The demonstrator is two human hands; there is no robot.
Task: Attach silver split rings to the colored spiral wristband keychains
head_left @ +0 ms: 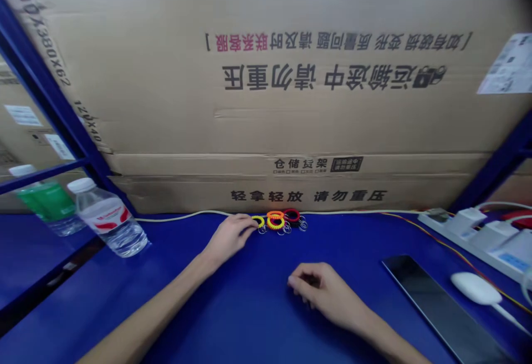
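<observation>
We log the left hand point(230, 237) reaching forward across the table, wrist low, fingers close together, fingertips at the yellow coil key ring point(258, 221); we cannot tell whether they pinch it. The right hand point(322, 292) lies nearer us, knuckles up, fingers curled in a loose, narrow arch on the blue table point(208, 319); whether anything sits beneath them stays hidden. The coil key rings form a tight row at the table's back edge: yellow, orange, yellow-and-orange and dark red, all glossy ribbed plastic spirals, with small metal split rings lying in front. A pale cable point(187, 216) runs behind them along the foot of a large cardboard carton point(266, 103) printed in black. To the left stand a clear water bottle point(108, 217) with a red-and-white label and a green bottle point(47, 203). To the right lie a dark glossy slab point(440, 308), a white mouse point(476, 288) and a white power strip point(477, 236).
</observation>
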